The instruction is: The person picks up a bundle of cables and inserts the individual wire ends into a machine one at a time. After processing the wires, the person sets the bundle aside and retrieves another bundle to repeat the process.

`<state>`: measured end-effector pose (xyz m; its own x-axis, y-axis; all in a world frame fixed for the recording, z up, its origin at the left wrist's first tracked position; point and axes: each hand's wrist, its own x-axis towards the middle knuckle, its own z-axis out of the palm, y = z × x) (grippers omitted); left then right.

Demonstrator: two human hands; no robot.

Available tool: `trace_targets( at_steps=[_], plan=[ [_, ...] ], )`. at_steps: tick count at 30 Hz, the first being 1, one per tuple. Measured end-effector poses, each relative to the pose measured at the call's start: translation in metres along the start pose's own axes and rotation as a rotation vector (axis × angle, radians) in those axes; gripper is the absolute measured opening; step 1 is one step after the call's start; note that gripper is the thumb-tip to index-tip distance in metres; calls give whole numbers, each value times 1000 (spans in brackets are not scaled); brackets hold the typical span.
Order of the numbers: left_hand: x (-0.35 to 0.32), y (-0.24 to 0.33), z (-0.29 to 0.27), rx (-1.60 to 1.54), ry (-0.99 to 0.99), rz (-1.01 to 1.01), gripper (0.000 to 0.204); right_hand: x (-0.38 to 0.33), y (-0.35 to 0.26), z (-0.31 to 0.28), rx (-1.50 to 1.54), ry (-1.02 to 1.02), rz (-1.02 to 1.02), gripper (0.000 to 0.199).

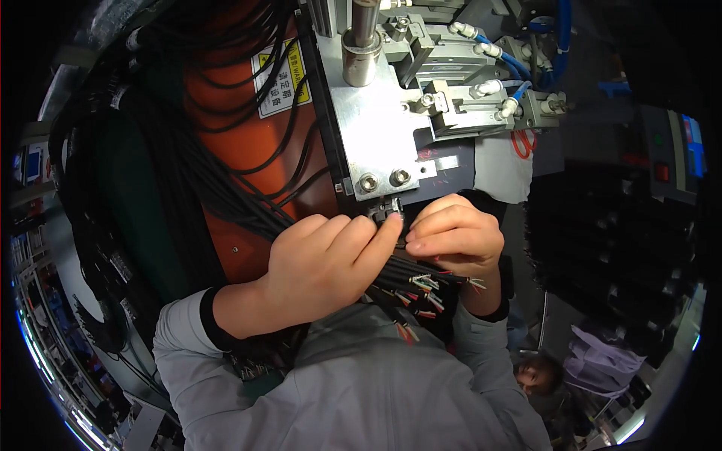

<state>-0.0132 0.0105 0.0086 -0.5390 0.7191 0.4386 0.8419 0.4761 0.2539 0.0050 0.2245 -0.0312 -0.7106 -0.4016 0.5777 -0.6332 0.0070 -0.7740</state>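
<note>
My left hand (320, 255) is closed, its fingers curled above a bundle of black cables (248, 207). One fingertip touches a small dark and metallic part (385, 209) just below the edge of a steel plate (376, 135). Beside it, my right hand (459, 234) is closed with thumb and fingers pinched together; what lies between them is hidden. Below both hands, stripped cable ends (421, 289) fan out, showing thin red, white, green and yellow wires.
Air cylinders (466, 68) with blue hoses (519, 66) sit at the upper right. A vertical metal post (362, 56) rises from the plate. Loose black cables cross an orange panel (226, 98) at left. Another person (538, 373) shows at the lower right, near a control box (665, 150) higher up.
</note>
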Motion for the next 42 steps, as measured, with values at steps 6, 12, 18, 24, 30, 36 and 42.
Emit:
trace_targets(
  at_steps=[6, 12, 18, 24, 30, 36, 42],
  plan=[
    [2, -1, -6, -119, 311, 102, 33, 3, -17, 26, 59, 420, 189, 21],
    [1, -1, 4, -157, 194, -2, 23, 12, -23, 51, -59, 597, 255, 26],
    [-1, -4, 4, -176, 243, 5, 20, 16, -26, 55, -87, 599, 278, 26],
    [-3, 0, 1, -165, 199, -11, 19, 14, -19, 41, 8, 456, 266, 22],
    [-4, -1, 4, -36, 134, 3, 23, 14, -29, 36, -456, 433, 255, 14],
    [-2, 0, 4, -33, 130, 33, 28, 4, -31, 16, 612, 477, 857, 10],
    [-5, 5, 7, 61, -44, 18, 31, 9, -13, 27, -271, 379, 621, 9]
  ],
)
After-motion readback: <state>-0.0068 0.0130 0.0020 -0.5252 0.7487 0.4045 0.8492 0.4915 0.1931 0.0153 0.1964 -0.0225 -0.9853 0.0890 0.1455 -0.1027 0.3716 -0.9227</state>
